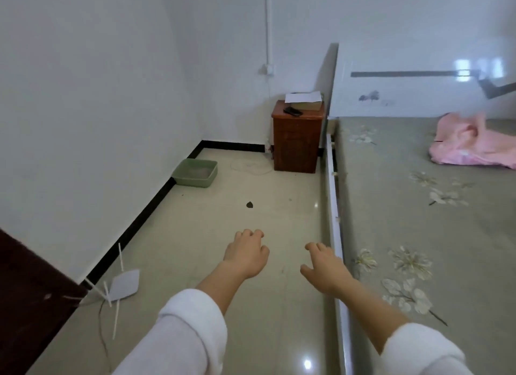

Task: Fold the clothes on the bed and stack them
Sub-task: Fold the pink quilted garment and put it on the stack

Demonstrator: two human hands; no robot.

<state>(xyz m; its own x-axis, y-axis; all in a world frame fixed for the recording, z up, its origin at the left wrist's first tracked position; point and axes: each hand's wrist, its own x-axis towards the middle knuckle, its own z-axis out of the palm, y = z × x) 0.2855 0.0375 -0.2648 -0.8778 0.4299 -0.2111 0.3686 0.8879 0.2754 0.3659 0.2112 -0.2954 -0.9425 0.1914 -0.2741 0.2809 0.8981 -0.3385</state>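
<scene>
A crumpled pink garment (472, 144) lies on the bed (405, 215) at the far right, near the white headboard. The bed has a grey-green sheet with a flower print. My left hand (245, 253) hovers over the floor beside the bed, fingers loosely curled, holding nothing. My right hand (324, 265) hangs just left of the bed's white side rail, fingers relaxed and empty. Both hands are far from the garment. White sleeves cover both forearms.
A brown bedside cabinet (297, 140) with papers and a dark object on top stands against the back wall. A green tray (195, 172) sits on the floor by the left wall. A white fan-like object (122, 286) and a cable lie near a dark door (30, 304) at the left.
</scene>
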